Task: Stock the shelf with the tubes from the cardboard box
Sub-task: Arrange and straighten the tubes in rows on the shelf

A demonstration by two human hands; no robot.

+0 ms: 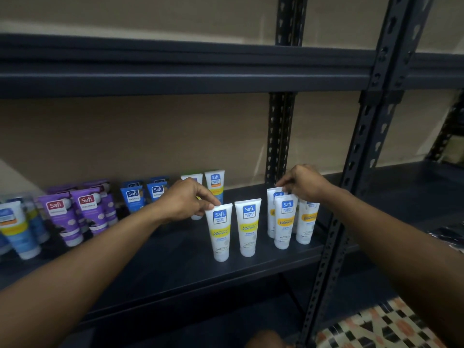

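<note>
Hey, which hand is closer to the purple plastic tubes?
Left. The left hand pinches a white yellow-banded tube right of the purple plastic tubes; the right hand is farther right, pinching a rear white tube.

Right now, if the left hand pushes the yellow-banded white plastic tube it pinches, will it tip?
Probably tips: the yellow-banded white plastic tube stands tall on a narrow cap, and the left hand pinches its flat top edge, high above that base. Its thin crimped top likely bends under pressure. Falling rightward, it could hit the matching tube beside it.
</note>
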